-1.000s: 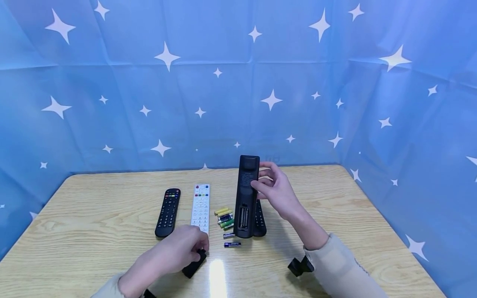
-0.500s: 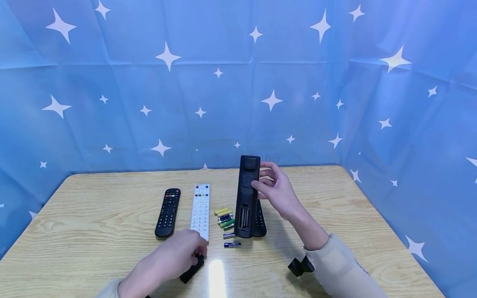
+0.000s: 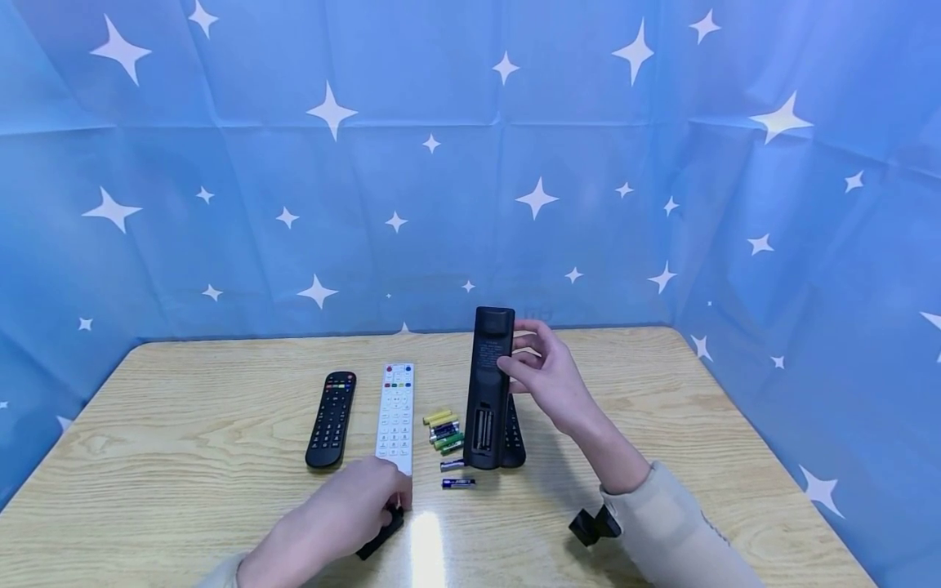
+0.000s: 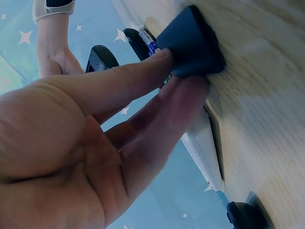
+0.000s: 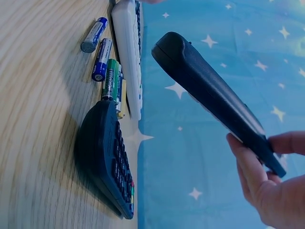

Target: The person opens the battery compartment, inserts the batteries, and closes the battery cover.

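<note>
Item: long black plastic remote control point(image 3: 490, 384), raised right of centre above the counter point(image 3: 206, 408), battery bay point(image 3: 483, 429) uncovered; right hand point(image 3: 544, 380), fingers pinching its edge.
Item: small black plastic cover point(image 3: 380, 538), near side, pinched between fingers of left hand point(image 3: 351, 502).
Step, by my reading: cover off. Next move seemingly calls for a steady remote, the cover guided with care.

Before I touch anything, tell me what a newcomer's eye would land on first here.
Probably the black remote held up in the right hand, its uncovered battery slot facing the head camera. Next, the white remote lying on the table to its left, with yellow and green batteries showing between the two. The star-dotted blue backdrop behind everything likely catches the eye too.
</note>
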`<state>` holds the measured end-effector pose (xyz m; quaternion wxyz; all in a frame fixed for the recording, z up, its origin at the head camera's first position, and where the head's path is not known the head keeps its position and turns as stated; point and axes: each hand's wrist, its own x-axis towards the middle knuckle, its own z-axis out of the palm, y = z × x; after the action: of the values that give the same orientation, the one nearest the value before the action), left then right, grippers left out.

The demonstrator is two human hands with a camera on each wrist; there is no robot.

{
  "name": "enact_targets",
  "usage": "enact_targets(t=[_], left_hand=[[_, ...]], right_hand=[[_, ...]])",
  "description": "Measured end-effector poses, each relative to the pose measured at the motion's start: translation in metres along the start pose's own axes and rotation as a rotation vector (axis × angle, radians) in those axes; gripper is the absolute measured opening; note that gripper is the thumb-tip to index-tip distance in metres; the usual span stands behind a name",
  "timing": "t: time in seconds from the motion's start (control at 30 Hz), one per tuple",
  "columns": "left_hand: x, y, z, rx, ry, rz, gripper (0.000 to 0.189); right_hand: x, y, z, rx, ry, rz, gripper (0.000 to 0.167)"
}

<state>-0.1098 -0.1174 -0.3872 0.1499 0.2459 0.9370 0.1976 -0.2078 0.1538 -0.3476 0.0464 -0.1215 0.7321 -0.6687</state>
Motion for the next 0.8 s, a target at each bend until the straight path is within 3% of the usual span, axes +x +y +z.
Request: enact_targets(t=[0.2, 0.5, 0.8], left_hand=[[0.001, 0.003, 0.001, 0.009, 0.032, 0.02, 0.016], [0.006, 0.009, 0.004, 0.018, 0.162, 0.153, 0.008], [0.018, 0.024, 0.006, 0.089, 0.199, 0.287, 0.013]], right_hand=[[0.0, 0.0, -0.002, 0.006, -0.002, 0.0, 0.056], [-0.001, 0.0, -0.004, -0.009, -0.003, 0.003, 0.057], [-0.002, -0.001, -0.007, -0.015, 0.001, 0.004, 0.058]])
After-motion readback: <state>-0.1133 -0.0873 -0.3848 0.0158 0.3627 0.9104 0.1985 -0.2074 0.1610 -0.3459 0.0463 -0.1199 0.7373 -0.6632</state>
